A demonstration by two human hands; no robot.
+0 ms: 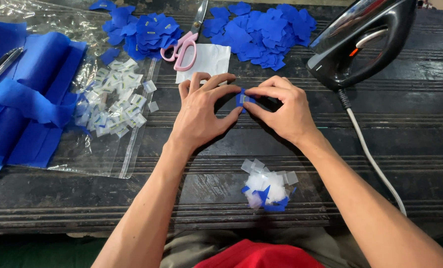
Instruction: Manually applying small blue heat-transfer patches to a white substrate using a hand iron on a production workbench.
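hands (246, 106) — blue patch (242, 99) (pinched)

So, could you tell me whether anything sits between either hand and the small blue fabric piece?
Nothing visible does: the left hand and the right hand both already pinch the small blue fabric piece between their fingertips above the dark table.

A small sewing or garment workshop is showing itself here: heaps of cut blue fabric pieces (261, 32) are lying on a worn dark wooden tabletop (405, 134), with pink-handled scissors (184, 44), a black iron (365, 39) far right, and a bag of small labels (115, 99) left.
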